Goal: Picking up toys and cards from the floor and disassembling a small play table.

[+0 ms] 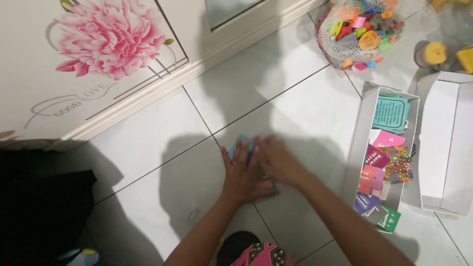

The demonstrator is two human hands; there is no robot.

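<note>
Both hands press down on a small heap of coloured cards [245, 143] lying on the white tiled floor [162, 162]. My left hand [241, 172] lies flat on the cards with its fingers spread. My right hand [280, 160] rests beside it, fingers bent over the cards, slightly blurred. Only blue and pink card edges show past the fingertips; the rest of the heap is hidden under the hands.
An open white box [362, 128] with several coloured cards stands at the right, its lid [446, 143] beside it. A net bag of coloured toy pieces [357, 29] lies at the top right. A white cabinet with a pink flower [106, 39] stands at the back left.
</note>
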